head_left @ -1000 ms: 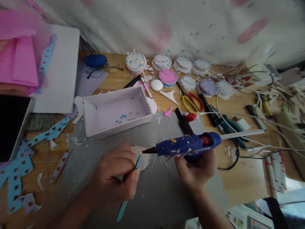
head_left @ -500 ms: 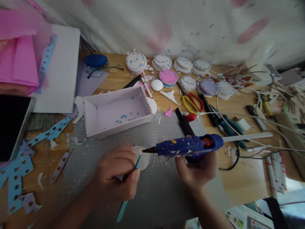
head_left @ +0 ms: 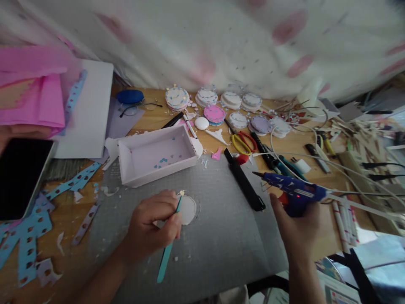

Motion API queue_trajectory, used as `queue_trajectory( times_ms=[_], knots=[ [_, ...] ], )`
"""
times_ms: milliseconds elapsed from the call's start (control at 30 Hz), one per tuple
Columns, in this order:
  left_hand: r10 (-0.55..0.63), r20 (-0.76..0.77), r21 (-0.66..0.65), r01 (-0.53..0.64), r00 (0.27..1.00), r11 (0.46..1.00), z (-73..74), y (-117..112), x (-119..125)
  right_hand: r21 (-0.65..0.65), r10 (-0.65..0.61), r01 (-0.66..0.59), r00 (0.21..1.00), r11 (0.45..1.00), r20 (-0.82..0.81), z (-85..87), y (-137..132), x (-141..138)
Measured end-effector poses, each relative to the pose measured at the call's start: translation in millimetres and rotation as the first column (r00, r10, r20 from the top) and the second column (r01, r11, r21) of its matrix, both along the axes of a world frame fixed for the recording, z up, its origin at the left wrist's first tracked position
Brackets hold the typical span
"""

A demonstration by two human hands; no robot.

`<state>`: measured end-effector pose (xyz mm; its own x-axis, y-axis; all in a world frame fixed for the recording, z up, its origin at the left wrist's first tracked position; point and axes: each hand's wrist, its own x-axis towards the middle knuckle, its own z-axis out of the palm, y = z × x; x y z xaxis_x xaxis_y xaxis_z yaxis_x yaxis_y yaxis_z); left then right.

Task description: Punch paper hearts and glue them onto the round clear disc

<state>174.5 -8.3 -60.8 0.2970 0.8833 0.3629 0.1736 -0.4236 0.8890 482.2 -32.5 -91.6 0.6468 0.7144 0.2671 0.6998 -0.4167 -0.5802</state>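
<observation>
My left hand (head_left: 154, 228) is closed round a teal stick tool (head_left: 167, 249), pinching it like a pen. The tool's tip touches the edge of a small white foam disc (head_left: 187, 210) on the grey cutting mat (head_left: 218, 236). Off to the right, my right hand (head_left: 300, 230) grips a blue hot glue gun (head_left: 292, 191). Its nozzle points left and hangs above the mat's right edge, well away from the disc. A white glue stick pokes out of the gun's back.
A shallow white box (head_left: 157, 154) with small blue hearts lies behind the mat. Decorated foam discs (head_left: 214, 113), red-and-yellow scissors (head_left: 242, 142), a black utility knife (head_left: 243, 180), pliers and cables crowd the back and right. Blue punched strips (head_left: 25, 236), a tablet (head_left: 20, 177) and pink paper lie left.
My right hand has pulled the glue gun away from the disc, to the right. My left hand still holds the teal tool at the disc. The camera has shifted.
</observation>
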Motion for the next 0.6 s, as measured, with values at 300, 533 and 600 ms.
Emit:
queue_trajectory(
  times_ms=[300,533,600],
  knots=[
    [0.042,0.017,-0.027,-0.042,0.999,0.999,-1.6,-3.7,0.9,-0.157,-0.004,0.029,0.987,0.987,0.159,-22.1,-14.5,23.5],
    [0.111,-0.017,-0.064,-0.112,0.994,0.992,-2.8,-6.8,2.9,0.222,0.628,-0.694,0.716,0.685,0.305,6.7,-20.9,-66.4],
    [0.143,-0.042,-0.078,-0.146,0.989,0.986,-5.1,-7.7,4.4,0.144,0.816,-0.885,0.464,0.443,0.345,10.8,-17.1,-98.4]
  ],
)
